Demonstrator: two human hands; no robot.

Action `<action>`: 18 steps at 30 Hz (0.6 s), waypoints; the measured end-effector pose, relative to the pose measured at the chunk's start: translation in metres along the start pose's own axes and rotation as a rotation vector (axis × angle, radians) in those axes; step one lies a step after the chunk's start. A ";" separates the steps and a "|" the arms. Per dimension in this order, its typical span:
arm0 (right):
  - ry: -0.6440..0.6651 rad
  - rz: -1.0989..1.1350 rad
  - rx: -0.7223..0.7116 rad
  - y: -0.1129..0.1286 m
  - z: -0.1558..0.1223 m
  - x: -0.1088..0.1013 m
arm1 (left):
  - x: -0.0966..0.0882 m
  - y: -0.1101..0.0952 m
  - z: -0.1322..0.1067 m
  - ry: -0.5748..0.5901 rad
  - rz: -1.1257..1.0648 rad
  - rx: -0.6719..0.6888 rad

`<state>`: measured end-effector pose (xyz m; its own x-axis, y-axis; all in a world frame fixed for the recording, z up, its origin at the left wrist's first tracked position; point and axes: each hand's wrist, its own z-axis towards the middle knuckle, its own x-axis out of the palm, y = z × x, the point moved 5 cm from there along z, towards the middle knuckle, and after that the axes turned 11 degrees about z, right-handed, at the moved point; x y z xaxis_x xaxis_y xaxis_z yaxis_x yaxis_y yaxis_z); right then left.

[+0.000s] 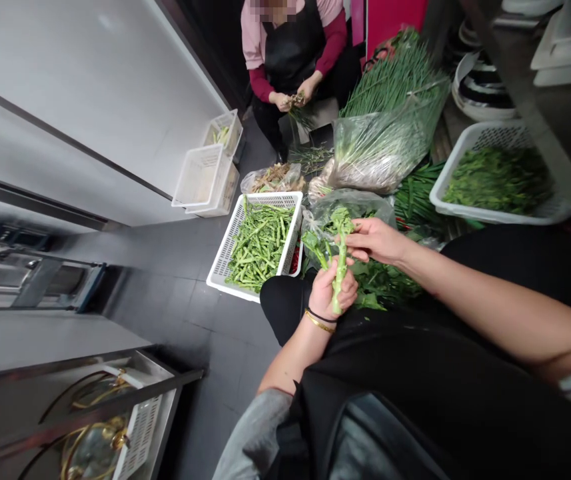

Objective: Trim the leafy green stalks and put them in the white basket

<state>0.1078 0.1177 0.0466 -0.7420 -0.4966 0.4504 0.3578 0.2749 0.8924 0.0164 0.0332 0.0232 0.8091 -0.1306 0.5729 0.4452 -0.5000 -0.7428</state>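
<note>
My left hand (332, 287), with a gold bracelet and a dark band at the wrist, is wrapped round a thick green vegetable stalk (341, 260) with a budded, leafy top. The stalk stands nearly upright above my lap. At its upper part, my right hand (378, 240) has thumb and fingers closed on the stalk; their exact contact is partly hidden. Left of my hands is a white basket (212, 273) filled with cut green stems (260, 247). Loose leafy greens (385, 283) lie beneath my right hand, beside a clear plastic bag (372, 203).
Opposite me a seated person (292, 50) handles a small bunch with roots. Bagged long green onions (390, 133) lie between us. A white basket of leafy greens (438, 193) stands at right, stacked white crates (200, 177) by the wall, a metal rack (165, 393) lower left.
</note>
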 end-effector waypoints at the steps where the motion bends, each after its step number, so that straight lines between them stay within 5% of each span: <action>1: -0.079 -0.055 -0.016 -0.001 0.001 0.000 | -0.003 -0.001 0.001 -0.073 0.058 0.047; 4: -0.314 -0.307 -0.074 -0.007 -0.010 -0.001 | -0.015 -0.009 0.000 -0.367 0.211 0.243; 7: -0.296 -0.497 -0.103 -0.011 -0.028 0.005 | -0.019 -0.011 -0.001 -0.481 0.257 0.328; 10: -0.193 -0.441 -0.014 -0.012 -0.031 0.001 | -0.016 -0.010 0.001 -0.368 0.188 0.292; 13: -0.186 -0.238 0.012 -0.006 -0.018 -0.010 | -0.006 -0.005 0.004 -0.128 0.035 0.155; 15: -0.199 -0.264 -0.068 0.002 -0.009 -0.011 | 0.000 -0.001 0.004 -0.026 -0.072 0.058; 18: -0.316 -0.608 -0.336 0.015 -0.016 -0.001 | 0.001 0.002 0.004 -0.071 -0.168 0.010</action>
<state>0.1223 0.1093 0.0598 -0.9725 -0.2071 -0.1071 -0.0503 -0.2619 0.9638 0.0191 0.0353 0.0211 0.7480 0.0147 0.6636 0.5796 -0.5016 -0.6422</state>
